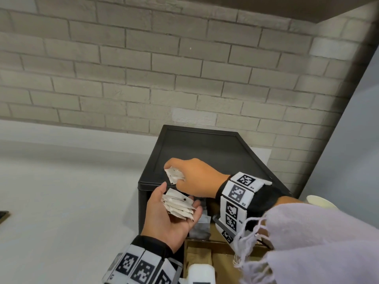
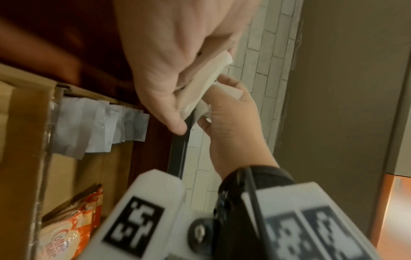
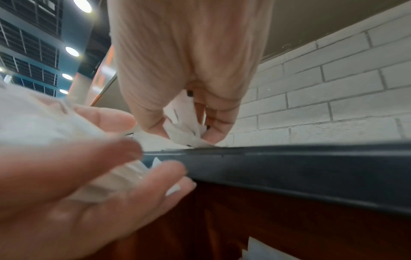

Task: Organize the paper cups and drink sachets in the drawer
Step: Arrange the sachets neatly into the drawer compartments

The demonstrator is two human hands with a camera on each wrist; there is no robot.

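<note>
The left hand [image 1: 172, 214], palm up with fingers relaxed, carries a stack of white sachets [image 1: 178, 206]. Just above, the right hand [image 1: 194, 177] pinches a few more sachets [image 1: 174, 175] over the black drawer unit [image 1: 205, 148].

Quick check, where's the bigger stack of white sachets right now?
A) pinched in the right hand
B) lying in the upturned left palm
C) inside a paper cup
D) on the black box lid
B: the fanned stack of white sachets lies on the upturned left hand; the right hand pinches only a few.

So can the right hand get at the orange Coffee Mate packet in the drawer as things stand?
Probably not right away: the right hand already pinches white sachets above the black box, away from the Coffee Mate packet.
</note>
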